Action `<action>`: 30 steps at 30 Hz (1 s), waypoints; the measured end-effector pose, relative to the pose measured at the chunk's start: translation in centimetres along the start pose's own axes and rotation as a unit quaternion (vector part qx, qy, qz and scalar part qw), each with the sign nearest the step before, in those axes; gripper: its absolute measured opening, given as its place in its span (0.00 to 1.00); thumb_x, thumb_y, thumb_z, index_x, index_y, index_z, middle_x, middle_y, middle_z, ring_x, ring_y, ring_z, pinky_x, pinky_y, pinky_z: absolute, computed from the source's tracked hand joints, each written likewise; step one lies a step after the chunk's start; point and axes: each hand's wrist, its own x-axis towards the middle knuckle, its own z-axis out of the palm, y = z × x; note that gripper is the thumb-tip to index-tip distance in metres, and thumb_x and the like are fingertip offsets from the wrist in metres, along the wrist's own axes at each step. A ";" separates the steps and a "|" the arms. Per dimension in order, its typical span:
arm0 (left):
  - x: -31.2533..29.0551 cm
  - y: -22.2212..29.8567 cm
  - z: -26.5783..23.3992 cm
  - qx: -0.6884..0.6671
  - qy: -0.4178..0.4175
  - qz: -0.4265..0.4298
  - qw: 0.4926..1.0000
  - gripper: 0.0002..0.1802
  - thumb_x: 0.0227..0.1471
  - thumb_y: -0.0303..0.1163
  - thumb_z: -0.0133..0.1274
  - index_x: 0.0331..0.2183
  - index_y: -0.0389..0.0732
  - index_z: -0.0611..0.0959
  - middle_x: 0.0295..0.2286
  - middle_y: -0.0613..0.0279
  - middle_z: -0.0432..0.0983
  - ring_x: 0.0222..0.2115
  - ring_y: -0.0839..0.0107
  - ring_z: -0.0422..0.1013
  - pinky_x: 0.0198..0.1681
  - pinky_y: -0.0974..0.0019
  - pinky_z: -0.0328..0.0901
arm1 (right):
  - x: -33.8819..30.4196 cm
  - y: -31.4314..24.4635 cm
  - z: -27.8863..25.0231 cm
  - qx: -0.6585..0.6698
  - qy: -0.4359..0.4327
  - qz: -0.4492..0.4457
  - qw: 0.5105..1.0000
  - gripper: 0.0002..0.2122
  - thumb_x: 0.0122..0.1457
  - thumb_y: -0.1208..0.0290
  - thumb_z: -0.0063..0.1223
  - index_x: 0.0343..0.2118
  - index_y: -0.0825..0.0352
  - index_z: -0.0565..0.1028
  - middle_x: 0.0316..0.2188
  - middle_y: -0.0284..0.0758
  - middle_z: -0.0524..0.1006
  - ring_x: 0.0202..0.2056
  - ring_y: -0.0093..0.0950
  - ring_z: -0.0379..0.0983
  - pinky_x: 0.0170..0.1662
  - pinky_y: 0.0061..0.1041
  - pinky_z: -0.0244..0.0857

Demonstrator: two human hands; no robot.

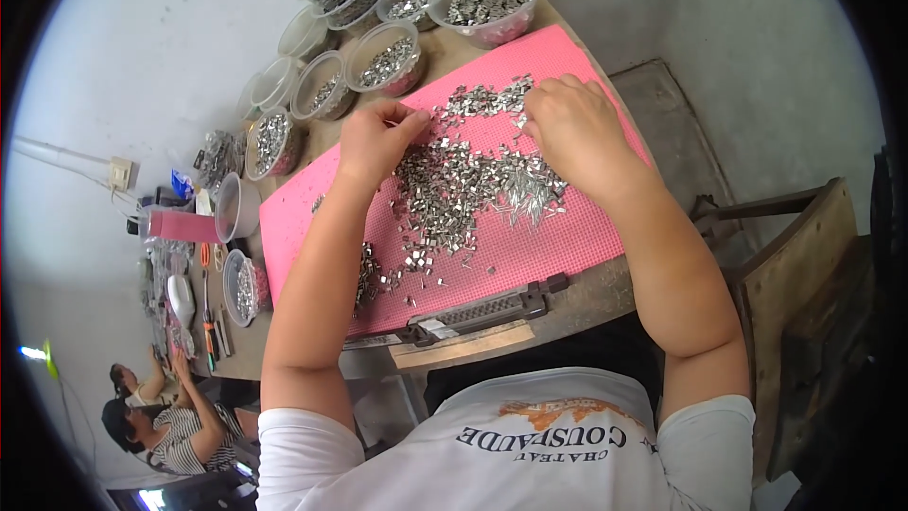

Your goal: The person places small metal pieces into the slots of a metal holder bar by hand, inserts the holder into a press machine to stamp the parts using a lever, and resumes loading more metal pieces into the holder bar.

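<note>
My left hand point(380, 140) is over a pink textured mat point(558, 52), thumb and forefinger pressed together at the left edge of some small silvery metal pieces point(478, 102). Whatever sits in that pinch is too small to name. At the right end of the same group, my right hand point(579, 132) has its fingers curled down to the pieces; its fingertips are partly hidden. Between my forearms spreads a larger heap of small metal pieces point(440, 189), with a bunch of thin silvery pins point(530, 191) at its right side. More pieces lie beside my left forearm.
Clear plastic tubs of metal pieces, including a large tub point(501, 33), line the table's far and left sides. Along the mat's near edge runs a dark metal clip bar point(478, 317). Screwdrivers point(209, 322) lie at left. Two people sit beyond; a wooden chair point(794, 237) stands right.
</note>
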 end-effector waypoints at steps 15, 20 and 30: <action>-0.1 1.8 0.7 0.244 0.038 0.082 0.966 0.13 0.53 0.41 0.60 0.33 0.42 0.89 0.37 0.51 0.82 0.37 0.50 0.78 0.44 0.51 0.71 | 0.3 -0.9 -0.8 0.004 -0.026 0.023 0.999 0.08 0.54 0.78 0.56 0.37 0.67 0.80 0.40 0.39 0.81 0.47 0.37 0.77 0.50 0.40 0.68; -1.8 1.3 -0.1 0.105 0.012 0.076 0.991 0.12 0.52 0.36 0.61 0.33 0.37 0.87 0.34 0.56 0.82 0.34 0.64 0.79 0.40 0.60 0.71 | 0.1 -1.4 -1.0 0.045 0.010 0.022 0.999 0.07 0.56 0.79 0.54 0.38 0.68 0.78 0.39 0.41 0.80 0.46 0.39 0.77 0.49 0.42 0.68; -13.3 2.8 -0.2 -0.414 -0.132 -0.002 0.901 0.10 0.63 0.29 0.58 0.44 0.34 0.82 0.34 0.69 0.78 0.35 0.79 0.71 0.42 0.73 0.68 | -6.2 -4.5 -4.0 0.366 0.040 0.018 0.930 0.02 0.65 0.78 0.50 0.36 0.71 0.71 0.31 0.41 0.73 0.33 0.37 0.71 0.39 0.32 0.66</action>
